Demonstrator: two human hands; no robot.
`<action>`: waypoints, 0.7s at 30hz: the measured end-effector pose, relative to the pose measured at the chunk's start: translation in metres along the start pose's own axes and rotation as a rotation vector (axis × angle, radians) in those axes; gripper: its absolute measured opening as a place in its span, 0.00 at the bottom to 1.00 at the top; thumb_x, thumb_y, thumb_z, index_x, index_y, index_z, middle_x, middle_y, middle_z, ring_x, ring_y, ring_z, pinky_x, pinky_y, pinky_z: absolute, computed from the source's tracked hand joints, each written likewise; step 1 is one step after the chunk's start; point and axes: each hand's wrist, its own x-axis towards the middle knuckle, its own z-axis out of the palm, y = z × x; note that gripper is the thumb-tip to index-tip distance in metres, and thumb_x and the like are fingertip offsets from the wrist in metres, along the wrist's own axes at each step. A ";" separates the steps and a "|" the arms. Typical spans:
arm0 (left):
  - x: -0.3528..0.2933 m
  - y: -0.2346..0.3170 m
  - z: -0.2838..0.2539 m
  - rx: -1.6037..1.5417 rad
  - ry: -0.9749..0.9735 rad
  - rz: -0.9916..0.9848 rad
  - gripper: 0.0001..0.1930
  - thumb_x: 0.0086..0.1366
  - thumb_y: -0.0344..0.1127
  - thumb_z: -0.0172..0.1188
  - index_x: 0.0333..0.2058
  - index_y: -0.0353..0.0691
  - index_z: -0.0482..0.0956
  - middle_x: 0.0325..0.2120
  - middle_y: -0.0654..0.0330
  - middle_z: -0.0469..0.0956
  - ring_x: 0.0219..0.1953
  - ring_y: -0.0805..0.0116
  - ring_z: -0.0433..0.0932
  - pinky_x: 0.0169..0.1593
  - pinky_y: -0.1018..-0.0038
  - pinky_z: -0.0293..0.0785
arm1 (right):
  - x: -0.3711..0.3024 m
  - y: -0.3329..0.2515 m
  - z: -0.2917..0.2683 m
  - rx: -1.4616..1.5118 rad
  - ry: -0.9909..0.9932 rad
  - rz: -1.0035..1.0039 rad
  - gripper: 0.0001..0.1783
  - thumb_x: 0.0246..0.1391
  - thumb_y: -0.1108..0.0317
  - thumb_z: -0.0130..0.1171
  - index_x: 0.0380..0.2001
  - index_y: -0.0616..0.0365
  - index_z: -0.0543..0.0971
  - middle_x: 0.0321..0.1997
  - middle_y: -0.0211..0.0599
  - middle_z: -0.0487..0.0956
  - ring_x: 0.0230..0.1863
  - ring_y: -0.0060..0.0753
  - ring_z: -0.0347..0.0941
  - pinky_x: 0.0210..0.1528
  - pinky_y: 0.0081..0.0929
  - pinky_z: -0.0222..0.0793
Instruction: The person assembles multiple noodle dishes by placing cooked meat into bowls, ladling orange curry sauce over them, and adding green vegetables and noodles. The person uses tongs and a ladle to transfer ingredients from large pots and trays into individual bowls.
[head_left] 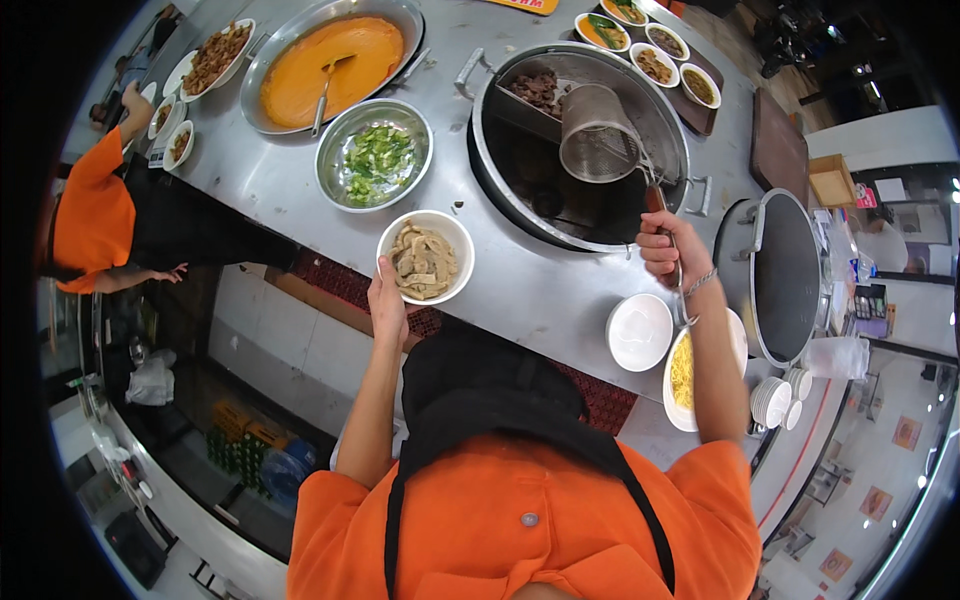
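White round bowl of pale flat noodles (425, 257) – held at rim by left hand (387, 305), above steel counter (540, 290) edge | right hand (662, 247) – closed around handle of cylindrical wire-mesh strainer basket (597, 133), basket over big steel pot (580, 150) | empty white bowl (639, 332) just beside right wrist.

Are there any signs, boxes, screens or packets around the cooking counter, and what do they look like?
Yellow sign: top edge of the counter, flat, yellow with red marks, mostly cut off.
Cardboard box: right of the counter, open, tan.
Posters: lower right, small orange-brown squares, too small to make out.
Crates of green bottles: low on the left, yellow crates.
No screen that I can tell.
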 end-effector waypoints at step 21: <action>-0.035 -0.083 -0.071 0.020 0.162 -0.013 0.26 0.71 0.50 0.48 0.55 0.31 0.66 0.40 0.49 0.76 0.37 0.62 0.80 0.36 0.72 0.80 | 0.182 -0.031 0.202 -3.189 0.166 -0.631 0.25 0.48 0.44 0.63 0.33 0.56 0.84 0.40 0.41 0.83 0.43 0.41 0.80 0.44 0.33 0.76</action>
